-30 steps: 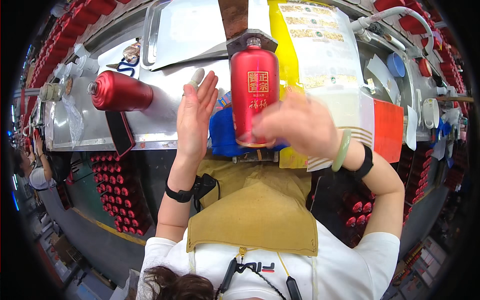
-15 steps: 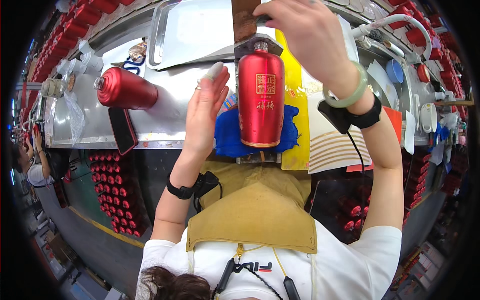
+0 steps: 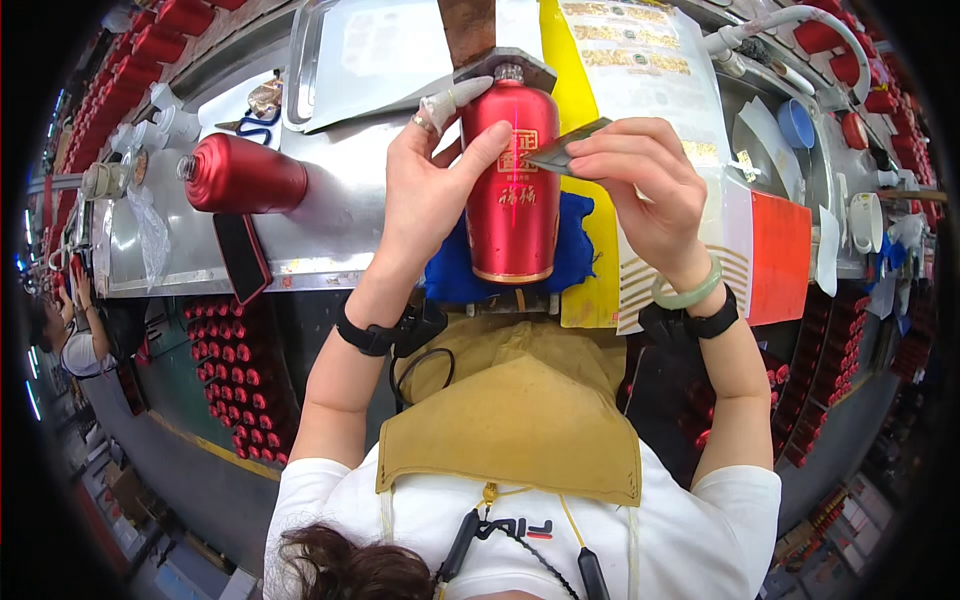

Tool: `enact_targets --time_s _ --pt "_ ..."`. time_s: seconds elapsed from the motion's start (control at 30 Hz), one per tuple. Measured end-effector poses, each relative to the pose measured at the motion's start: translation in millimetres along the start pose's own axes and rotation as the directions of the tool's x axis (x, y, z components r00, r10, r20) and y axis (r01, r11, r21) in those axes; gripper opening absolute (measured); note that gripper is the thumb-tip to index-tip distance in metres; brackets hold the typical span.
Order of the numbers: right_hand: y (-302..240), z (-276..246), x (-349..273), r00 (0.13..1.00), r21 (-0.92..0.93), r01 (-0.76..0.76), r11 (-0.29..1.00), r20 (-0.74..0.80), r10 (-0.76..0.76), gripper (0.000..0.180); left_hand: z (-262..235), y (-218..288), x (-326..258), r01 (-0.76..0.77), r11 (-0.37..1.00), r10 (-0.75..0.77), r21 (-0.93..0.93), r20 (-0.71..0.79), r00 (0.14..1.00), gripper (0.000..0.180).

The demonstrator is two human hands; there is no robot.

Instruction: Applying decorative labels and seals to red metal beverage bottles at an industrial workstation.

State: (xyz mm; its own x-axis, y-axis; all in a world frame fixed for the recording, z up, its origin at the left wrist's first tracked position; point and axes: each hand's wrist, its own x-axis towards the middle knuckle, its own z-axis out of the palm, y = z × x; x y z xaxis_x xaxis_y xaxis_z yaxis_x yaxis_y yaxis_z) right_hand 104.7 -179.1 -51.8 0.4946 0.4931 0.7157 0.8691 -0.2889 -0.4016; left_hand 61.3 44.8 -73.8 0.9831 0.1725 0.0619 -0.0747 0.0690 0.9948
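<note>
A glossy red bottle [image 3: 512,245] lies in front of me on a blue cloth [image 3: 575,235], its clear neck pointing away against a dark angled rest [image 3: 530,66]. It bears a gold square emblem and gold characters. My left hand [image 3: 428,180] grips its upper left side, the thumb pressed on the front beside the emblem; a pale cover sits on one finger. Between its fingertips, my right hand [image 3: 648,180] pinches a thin dark flat blade-like piece [image 3: 575,146]. The tip of that piece is at the right edge of the emblem.
Another red bottle [image 3: 250,175] lies at left by a black phone [image 3: 240,258]. Farther off are blue-handled scissors [image 3: 260,128] and a metal tray [image 3: 305,60]. Sheets with gold patterns [image 3: 640,60] and a red-orange card [image 3: 780,258] lie at right, near a blue cup [image 3: 789,146].
My right hand has come back from the far end to the emblem, with the dark piece showing. My left hand has moved from beside the bottle onto it.
</note>
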Motion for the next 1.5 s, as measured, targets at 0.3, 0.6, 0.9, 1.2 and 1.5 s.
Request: enact_targets --time_s 0.3,0.6,0.9,1.2,1.5 --pt "-48.5 10.4 12.9 0.937 0.059 0.125 0.99 0.321 -0.137 0.029 -0.4 -1.0 8.9 0.114 0.975 -0.12 -0.191 -0.02 0.993 0.037" --pt "-2.2 21.8 10.6 0.904 -0.117 0.426 0.897 0.097 -0.416 0.02 -23.5 4.0 -24.1 0.382 0.901 -0.368 -0.208 0.102 0.924 0.071" --pt "31.9 -6.2 77.9 0.979 -0.159 0.005 0.987 -0.2 -0.037 0.019 2.6 12.9 -11.2 0.426 0.899 -0.405 -0.103 0.177 0.897 0.059" --pt "-51.7 -61.6 -3.5 0.82 0.39 -0.514 0.764 -0.038 0.571 0.03 20.5 40.3 -53.3 0.207 0.978 -0.19 0.016 0.477 0.858 0.078" --pt "-202.6 -166.7 -153.5 0.636 -0.15 -0.77 0.62 -0.259 0.727 0.014 141.0 57.0 -90.3 -0.531 0.845 0.079 0.06 0.969 0.234 0.121"
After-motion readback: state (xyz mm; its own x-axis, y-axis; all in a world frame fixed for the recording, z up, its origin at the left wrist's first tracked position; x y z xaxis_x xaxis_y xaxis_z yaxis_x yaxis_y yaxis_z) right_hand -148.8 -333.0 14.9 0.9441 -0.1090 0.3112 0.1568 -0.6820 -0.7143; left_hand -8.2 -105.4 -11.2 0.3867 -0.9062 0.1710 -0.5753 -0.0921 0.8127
